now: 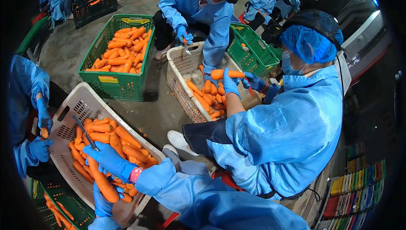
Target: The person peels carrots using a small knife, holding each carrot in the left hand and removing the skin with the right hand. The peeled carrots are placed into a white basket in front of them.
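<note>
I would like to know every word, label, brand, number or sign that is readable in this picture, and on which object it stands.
No text can be read in this picture.
Pink band on the wrist of the right hand: its pale marks are too small to make out.
White panel behind the nearest co-worker's shoulder: any print is too unclear to read.
Coloured stacks at lower right: too small and blurred to read.
</note>
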Motion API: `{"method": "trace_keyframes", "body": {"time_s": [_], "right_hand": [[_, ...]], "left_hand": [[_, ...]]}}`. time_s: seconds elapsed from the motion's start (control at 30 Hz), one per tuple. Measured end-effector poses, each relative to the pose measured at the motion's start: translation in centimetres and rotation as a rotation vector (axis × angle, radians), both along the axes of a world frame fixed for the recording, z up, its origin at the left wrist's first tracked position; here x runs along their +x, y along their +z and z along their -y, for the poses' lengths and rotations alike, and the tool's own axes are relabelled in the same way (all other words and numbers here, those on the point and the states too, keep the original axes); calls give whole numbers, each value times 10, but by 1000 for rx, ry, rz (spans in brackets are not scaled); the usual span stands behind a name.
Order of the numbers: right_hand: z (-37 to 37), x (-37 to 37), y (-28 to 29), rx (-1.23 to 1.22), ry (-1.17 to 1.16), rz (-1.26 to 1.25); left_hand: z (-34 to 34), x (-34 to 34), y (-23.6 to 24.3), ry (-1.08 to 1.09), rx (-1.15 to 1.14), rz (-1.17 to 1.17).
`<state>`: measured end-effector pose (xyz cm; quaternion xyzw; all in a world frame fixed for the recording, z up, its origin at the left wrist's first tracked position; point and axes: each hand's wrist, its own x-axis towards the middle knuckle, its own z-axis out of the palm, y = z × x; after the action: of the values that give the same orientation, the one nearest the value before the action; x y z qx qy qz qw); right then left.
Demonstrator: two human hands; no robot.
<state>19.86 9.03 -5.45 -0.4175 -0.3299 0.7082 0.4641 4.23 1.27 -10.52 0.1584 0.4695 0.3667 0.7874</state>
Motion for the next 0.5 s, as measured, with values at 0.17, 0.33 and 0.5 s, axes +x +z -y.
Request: {"method": "trace_keyframes", "body": {"time_s": [0.17,0.33,0.5], "right_hand": [[0,2,12,-40,46,4],[3,2,20,-38,61,17],[1,-2,19,-39,64,13]], "left_hand": [[0,-1,-5,2,-2,9],[3,-7,-9,16,3,-3],[4,-14,-15,36,14,-19]]}}
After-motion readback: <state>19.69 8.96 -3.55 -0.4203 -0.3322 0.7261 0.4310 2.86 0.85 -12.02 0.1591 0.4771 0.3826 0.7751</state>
